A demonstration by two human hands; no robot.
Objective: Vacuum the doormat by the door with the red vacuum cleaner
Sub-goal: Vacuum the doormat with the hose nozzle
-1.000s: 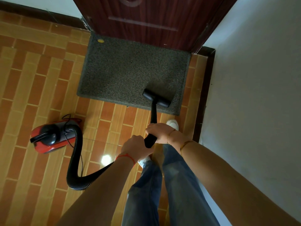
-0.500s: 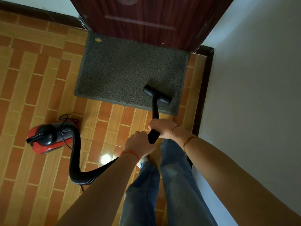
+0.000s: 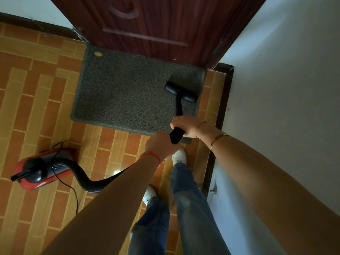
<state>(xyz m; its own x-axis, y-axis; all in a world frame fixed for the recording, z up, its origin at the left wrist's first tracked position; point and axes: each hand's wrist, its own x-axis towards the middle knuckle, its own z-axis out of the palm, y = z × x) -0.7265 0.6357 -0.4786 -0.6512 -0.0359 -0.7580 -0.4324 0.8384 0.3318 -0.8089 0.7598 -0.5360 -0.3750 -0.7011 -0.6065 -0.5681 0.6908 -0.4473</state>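
A: Where is the doormat (image 3: 125, 92)?

B: Flat on the brick-pattern tile floor (image 3: 36, 100), its far edge against the dark red door (image 3: 156, 24). A small yellow speck (image 3: 97, 54) lies near its far left corner.

A: And the vacuum?

B: The red vacuum cleaner (image 3: 39, 172) sits on the floor to the left, well apart from the mat. Its black hose (image 3: 82, 178) curves from the body toward the person and passes behind the left forearm. A thin black cord (image 3: 70, 188) trails on the tiles beside it.

A: What about the nozzle?

B: The black floor nozzle (image 3: 181, 92) rests on the right part of the doormat, near its right edge. The black wand (image 3: 178, 109) runs back from it to the hands.

A: The grip of each hand?

B: The right hand (image 3: 185, 125) is curled around the wand at its thicker end, over the near edge of the mat. The left hand (image 3: 159, 144) is just behind it, fingers closed at the wand's lower end, though the exact contact is hidden by the hand itself.

A: Anything else?

B: A red string circles the left wrist, gold bangles the right. Blue jeans (image 3: 187, 208) and white shoes (image 3: 179, 156) stand on the tiles beside a pale wall (image 3: 285, 89).
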